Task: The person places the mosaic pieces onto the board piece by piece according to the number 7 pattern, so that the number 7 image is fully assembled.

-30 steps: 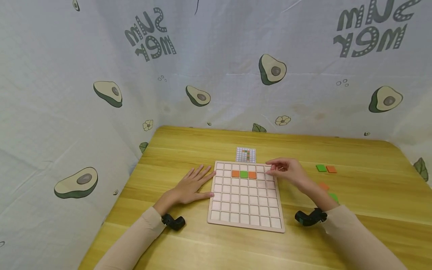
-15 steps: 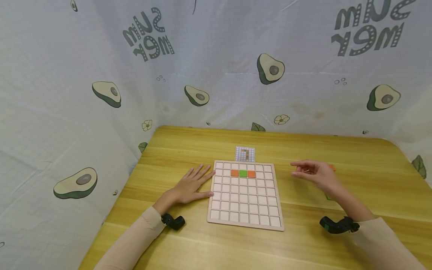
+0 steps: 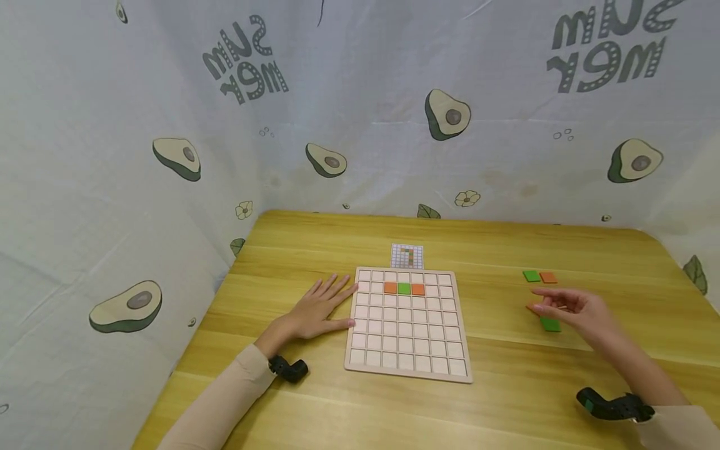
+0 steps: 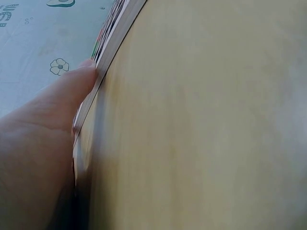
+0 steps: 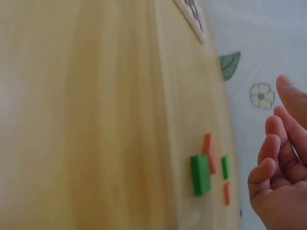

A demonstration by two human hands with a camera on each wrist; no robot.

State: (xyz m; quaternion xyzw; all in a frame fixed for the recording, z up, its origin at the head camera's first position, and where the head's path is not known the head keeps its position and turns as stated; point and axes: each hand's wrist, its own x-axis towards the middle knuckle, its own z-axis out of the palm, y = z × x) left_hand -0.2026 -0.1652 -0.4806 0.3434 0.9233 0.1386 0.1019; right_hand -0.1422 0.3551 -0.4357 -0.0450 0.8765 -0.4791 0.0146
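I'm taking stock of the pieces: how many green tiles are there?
3: one green tile on the board, a second beside the farther loose orange tile, a third near the right hand, which may hide others.

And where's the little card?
In the head view, the card lies on the table at the far edge of the board, left of the loose tiles.

A pale grey-white cloth (image 3: 360, 50) hangs behind and to the left of the yellow wood-grained desk (image 3: 320, 409), whose far corners are rounded. The cloth bears printed dark-green-and-cream halved avocados (image 3: 129, 306), cream flowers (image 3: 468, 199), green leaves (image 3: 429, 211) and large grey dotted lettering (image 3: 609, 67).
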